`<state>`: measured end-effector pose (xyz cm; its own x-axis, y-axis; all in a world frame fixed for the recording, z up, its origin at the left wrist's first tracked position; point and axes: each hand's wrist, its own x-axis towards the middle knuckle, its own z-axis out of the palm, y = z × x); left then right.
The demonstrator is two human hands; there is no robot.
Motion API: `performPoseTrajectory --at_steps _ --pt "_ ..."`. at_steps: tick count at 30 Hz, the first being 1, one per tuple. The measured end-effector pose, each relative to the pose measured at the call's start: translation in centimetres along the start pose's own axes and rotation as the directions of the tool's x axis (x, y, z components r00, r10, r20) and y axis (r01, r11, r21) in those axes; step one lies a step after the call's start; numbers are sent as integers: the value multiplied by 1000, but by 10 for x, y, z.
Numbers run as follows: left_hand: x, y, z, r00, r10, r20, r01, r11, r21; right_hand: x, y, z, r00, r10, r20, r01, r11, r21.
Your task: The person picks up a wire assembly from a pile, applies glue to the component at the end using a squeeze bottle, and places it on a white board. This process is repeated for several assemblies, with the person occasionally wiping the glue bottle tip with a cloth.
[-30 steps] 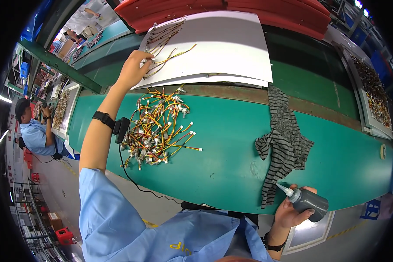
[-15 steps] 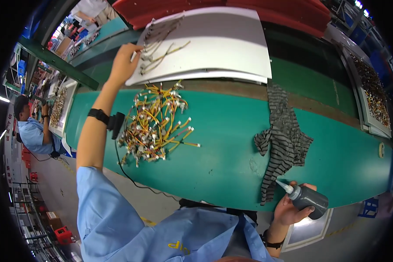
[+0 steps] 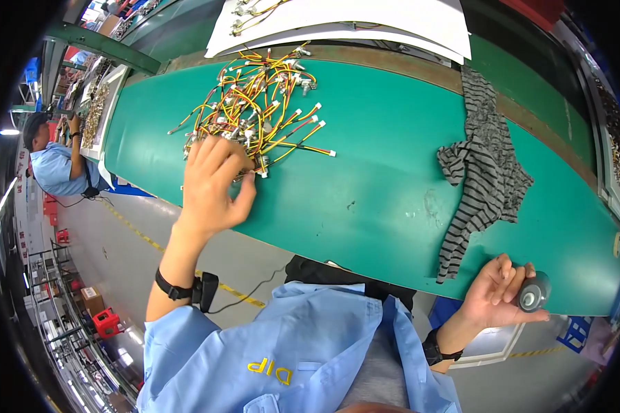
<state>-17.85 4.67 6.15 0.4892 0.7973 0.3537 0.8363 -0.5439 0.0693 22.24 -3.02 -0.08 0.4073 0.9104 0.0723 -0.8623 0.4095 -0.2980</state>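
Note:
My left hand (image 3: 213, 182) hovers over the near edge of a tangled pile of yellow, red and orange wire harnesses (image 3: 255, 103) on the green table (image 3: 365, 179). Its fingers are spread and its fingertips touch the nearest wires, with the thumb beside a white connector. My right hand (image 3: 492, 296) is at the table's near right edge, closed around a small grey bottle (image 3: 534, 292) whose round end faces me. On my left wrist is a black strap with a cord.
A grey striped cloth (image 3: 483, 162) lies crumpled on the right of the table. A white board (image 3: 365, 20) with a few wires lies beyond the pile. Parts trays stand at the far left (image 3: 96, 110) and right (image 3: 616, 138). A co-worker (image 3: 55, 165) sits at left.
My left hand has come back from the white board to the near edge of the wire pile. The bottle in my right hand has turned end-on and sits nearer the table edge.

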Motion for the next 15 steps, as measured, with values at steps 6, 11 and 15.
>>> performPoseTrajectory --at_steps 6,11,15 --pt "-11 20 15 986 -137 -98 144 987 65 -1 1 -2 996 -74 42 76 996 -56" --pt "-16 21 18 978 -143 -150 162 979 124 -2 -1 -5 995 -48 86 51 998 -38" --pt "-24 17 17 965 -170 -201 178 984 22 -2 0 -2 997 -52 60 53 999 -8"
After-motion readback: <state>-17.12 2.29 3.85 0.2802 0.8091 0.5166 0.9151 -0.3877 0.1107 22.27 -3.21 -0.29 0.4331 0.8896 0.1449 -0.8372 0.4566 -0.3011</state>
